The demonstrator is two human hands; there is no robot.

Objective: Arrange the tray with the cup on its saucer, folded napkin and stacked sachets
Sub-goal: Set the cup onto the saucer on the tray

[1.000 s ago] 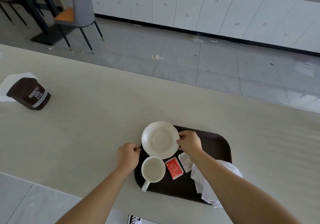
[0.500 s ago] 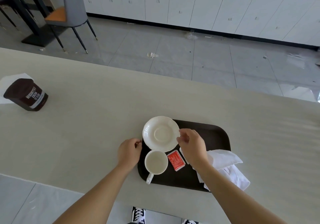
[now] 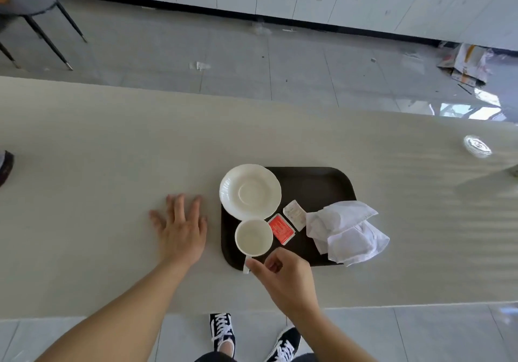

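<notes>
A dark tray [image 3: 316,185] lies on the pale table [image 3: 112,143]. The white saucer [image 3: 250,192] sits at the tray's far left corner, its rim hanging slightly over the edge. Just nearer stands the empty cup [image 3: 253,237], beside the saucer rather than on it, handle pointing toward the person. The right hand [image 3: 283,277] is curled at that handle, thumb and forefinger seemingly pinching it, though the contact is partly hidden. The left hand [image 3: 180,227] rests flat and open on the table, left of the tray. A red sachet [image 3: 281,229] and a white sachet [image 3: 294,214] lie side by side, unstacked. The crumpled napkin [image 3: 346,232] overhangs the tray's right edge.
</notes>
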